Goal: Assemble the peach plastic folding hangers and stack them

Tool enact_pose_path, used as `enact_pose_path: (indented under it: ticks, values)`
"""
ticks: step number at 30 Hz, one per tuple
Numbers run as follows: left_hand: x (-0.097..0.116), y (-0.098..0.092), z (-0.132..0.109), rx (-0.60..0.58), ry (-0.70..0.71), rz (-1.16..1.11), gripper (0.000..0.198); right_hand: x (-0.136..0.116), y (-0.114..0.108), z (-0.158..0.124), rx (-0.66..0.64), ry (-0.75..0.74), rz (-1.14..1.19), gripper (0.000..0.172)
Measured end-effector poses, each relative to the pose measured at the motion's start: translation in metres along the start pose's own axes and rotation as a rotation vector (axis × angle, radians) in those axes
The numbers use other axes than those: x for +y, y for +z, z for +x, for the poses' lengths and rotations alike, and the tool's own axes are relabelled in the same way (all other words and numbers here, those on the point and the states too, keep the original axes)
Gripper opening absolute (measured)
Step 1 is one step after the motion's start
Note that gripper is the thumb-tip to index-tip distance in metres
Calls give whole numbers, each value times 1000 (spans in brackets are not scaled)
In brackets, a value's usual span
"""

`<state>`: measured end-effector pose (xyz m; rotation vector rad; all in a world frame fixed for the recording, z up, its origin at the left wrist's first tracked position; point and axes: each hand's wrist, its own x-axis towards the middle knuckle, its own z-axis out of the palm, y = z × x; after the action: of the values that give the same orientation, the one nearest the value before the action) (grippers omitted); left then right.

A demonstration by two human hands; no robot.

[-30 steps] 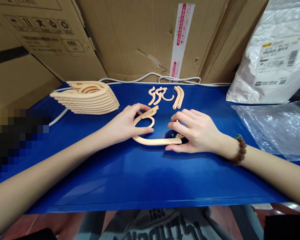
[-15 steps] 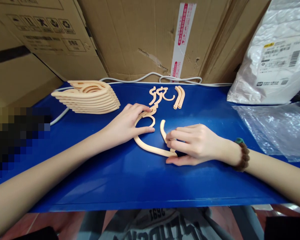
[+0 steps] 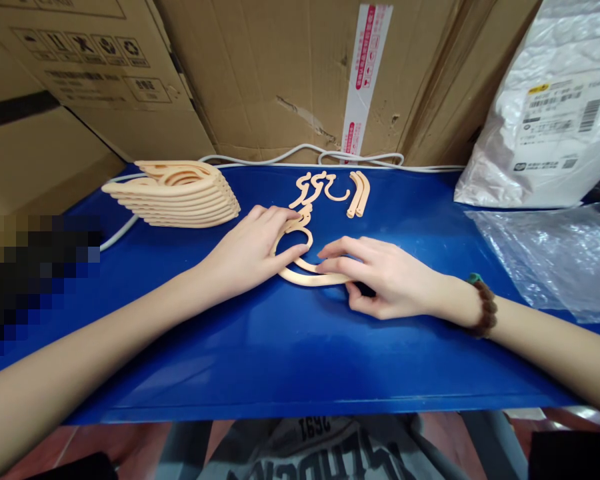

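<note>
A peach plastic hanger (image 3: 310,277) with a round loop lies between my hands on the blue table. My left hand (image 3: 257,250) grips its left side, fingers on the upper part and thumb by the loop. My right hand (image 3: 380,277) is closed on the hanger's right end, whose tip the fingers hide. Just behind are loose peach hooks (image 3: 316,189), a curved hook piece (image 3: 337,193) and two short curved bars (image 3: 361,195). A stack of peach hangers (image 3: 180,200) sits to the left.
Cardboard boxes (image 3: 280,80) stand along the back of the blue table (image 3: 260,373). A white cable (image 3: 275,161) runs before them. At the right are a white parcel bag (image 3: 535,133) and a clear plastic bag (image 3: 570,260).
My right hand has moved up a little and swung the hanger's right end toward the loop. The hanger's lower bar is now nearer the loop. My left hand has barely shifted.
</note>
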<state>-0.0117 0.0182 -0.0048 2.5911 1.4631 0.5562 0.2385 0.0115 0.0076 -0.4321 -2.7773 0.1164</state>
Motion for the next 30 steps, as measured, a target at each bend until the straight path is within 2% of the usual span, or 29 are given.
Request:
enact_pose_path:
  ticks: [5, 16, 24, 30]
  values:
    - [3, 0, -1, 1, 43, -23, 52, 5, 2, 0, -9, 48, 21, 37]
    - [11, -2, -3, -47, 146, -25, 50, 5, 2, 0, -19, 45, -16, 34]
    - [14, -1, -4, -59, 152, -42, 48, 4, 2, 0, -24, 41, -19, 35]
    - [13, -5, -2, -85, 166, -89, 38, 5, 4, 0, 61, 62, 12, 32]
